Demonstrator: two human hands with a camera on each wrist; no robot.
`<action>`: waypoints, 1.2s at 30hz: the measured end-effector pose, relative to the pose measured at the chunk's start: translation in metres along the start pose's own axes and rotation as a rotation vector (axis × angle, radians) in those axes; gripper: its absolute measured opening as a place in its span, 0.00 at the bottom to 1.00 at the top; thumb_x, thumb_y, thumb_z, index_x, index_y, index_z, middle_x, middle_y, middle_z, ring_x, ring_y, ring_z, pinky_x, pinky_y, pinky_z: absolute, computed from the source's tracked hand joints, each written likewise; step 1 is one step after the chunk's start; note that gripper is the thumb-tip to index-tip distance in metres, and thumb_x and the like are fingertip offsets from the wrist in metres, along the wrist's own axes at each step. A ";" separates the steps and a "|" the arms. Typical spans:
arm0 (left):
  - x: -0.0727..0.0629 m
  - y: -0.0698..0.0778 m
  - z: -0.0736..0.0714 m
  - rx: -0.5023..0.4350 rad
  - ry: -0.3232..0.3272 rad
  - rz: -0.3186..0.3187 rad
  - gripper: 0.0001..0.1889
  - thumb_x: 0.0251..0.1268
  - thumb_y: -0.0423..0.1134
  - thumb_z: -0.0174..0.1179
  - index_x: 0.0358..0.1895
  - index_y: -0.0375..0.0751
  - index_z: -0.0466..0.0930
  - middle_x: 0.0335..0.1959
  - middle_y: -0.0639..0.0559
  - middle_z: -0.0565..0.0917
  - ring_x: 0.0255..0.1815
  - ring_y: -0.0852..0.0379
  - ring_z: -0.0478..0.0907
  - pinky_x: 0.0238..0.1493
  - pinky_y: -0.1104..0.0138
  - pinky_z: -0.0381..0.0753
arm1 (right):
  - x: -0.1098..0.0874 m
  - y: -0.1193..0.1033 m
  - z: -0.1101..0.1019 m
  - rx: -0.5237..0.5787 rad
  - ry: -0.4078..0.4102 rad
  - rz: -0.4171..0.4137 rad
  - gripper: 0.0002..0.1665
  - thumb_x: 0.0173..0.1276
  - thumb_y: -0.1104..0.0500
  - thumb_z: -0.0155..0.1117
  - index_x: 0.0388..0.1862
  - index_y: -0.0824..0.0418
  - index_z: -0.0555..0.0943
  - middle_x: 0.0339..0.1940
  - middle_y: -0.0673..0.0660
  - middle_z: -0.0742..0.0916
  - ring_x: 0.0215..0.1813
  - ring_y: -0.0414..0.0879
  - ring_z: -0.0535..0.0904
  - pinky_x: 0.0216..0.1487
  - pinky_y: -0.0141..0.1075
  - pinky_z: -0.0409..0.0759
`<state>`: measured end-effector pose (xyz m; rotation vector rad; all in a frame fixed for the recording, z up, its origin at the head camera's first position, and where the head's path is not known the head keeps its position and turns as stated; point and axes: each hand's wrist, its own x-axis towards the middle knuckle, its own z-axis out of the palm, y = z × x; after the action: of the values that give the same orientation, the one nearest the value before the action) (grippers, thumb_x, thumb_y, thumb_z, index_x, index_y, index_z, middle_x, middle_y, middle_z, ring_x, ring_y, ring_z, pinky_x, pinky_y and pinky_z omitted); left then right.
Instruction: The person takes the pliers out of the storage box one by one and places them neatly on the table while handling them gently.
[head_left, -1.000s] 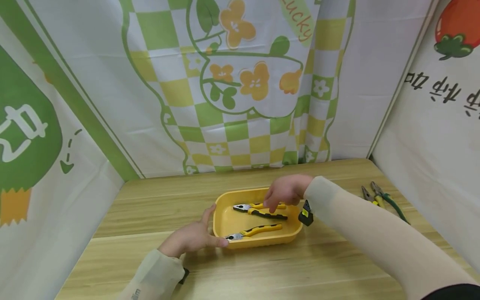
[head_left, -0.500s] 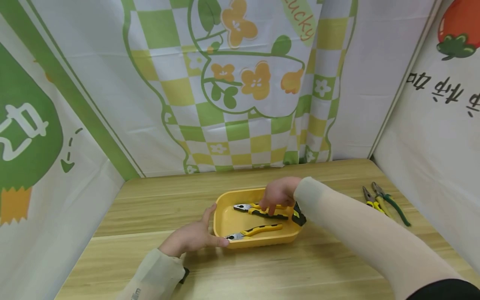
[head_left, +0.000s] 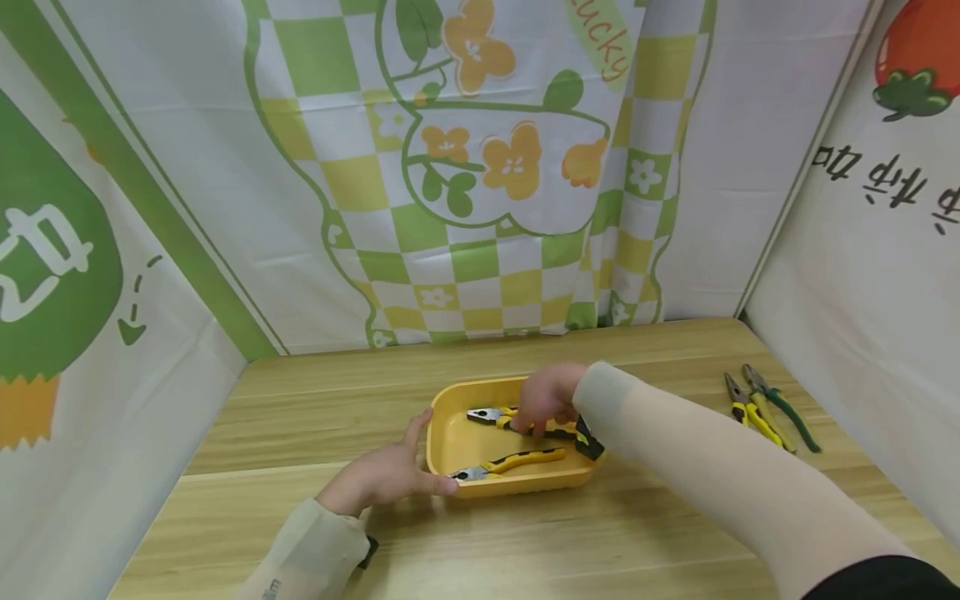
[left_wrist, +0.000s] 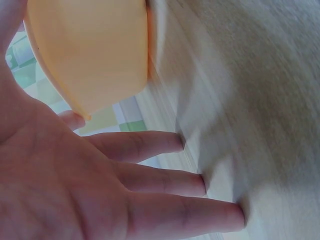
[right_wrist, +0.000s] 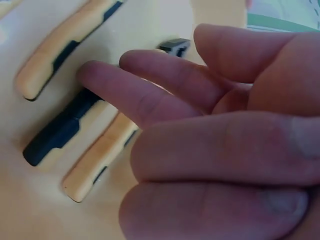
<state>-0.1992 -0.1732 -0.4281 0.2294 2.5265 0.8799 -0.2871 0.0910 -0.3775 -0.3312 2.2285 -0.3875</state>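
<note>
A yellow plastic basket [head_left: 450,392] holds two pairs of pliers with yellow-and-black handles. The rear combination pliers [head_left: 483,414] lie partly under my right hand [head_left: 546,400], handles spread. The front pliers [head_left: 528,457] lie along the near wall. In the right wrist view, two of my fingers reach over the rear pliers' black handle [right_wrist: 57,132], thumb apart from it; firm contact cannot be judged. My left hand [head_left: 386,479] spans the basket's left end, thumb and index finger touching its rim. Its other three fingers extend straight to the table in the left wrist view.
On the wooden table [head_left: 315,417], to the right, lie long-nose pliers [head_left: 750,412] with yellow handles and another pair of pliers [head_left: 798,417] with a green handle. A patterned curtain [head_left: 495,250] hangs behind the table; printed cloth covers both sides.
My right hand has moved left and lower into the basket, over the rear pliers' handles. The left hand stays on the rim, and the pliers have not visibly moved.
</note>
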 end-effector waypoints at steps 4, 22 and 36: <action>0.000 0.000 0.000 -0.006 0.002 -0.001 0.72 0.41 0.67 0.75 0.81 0.50 0.32 0.49 0.32 0.83 0.37 0.48 0.80 0.53 0.43 0.74 | 0.002 -0.003 0.004 -0.089 0.008 0.015 0.17 0.75 0.43 0.58 0.46 0.51 0.87 0.36 0.48 0.89 0.13 0.40 0.54 0.17 0.32 0.54; -0.003 0.002 0.000 -0.014 0.001 0.002 0.71 0.42 0.67 0.75 0.81 0.51 0.31 0.44 0.36 0.85 0.34 0.49 0.80 0.51 0.44 0.75 | -0.001 -0.008 0.004 -0.235 -0.093 -0.016 0.20 0.76 0.47 0.57 0.36 0.58 0.89 0.37 0.51 0.89 0.30 0.48 0.75 0.26 0.33 0.70; -0.004 0.001 0.000 -0.016 -0.010 0.010 0.71 0.43 0.66 0.75 0.81 0.52 0.29 0.40 0.39 0.86 0.29 0.49 0.80 0.48 0.45 0.76 | 0.000 -0.011 0.006 -0.239 -0.136 -0.011 0.20 0.77 0.49 0.56 0.36 0.62 0.85 0.38 0.56 0.87 0.46 0.52 0.82 0.38 0.38 0.80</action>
<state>-0.1962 -0.1734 -0.4258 0.2414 2.5108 0.9003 -0.2815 0.0804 -0.3770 -0.4817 2.1426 -0.0995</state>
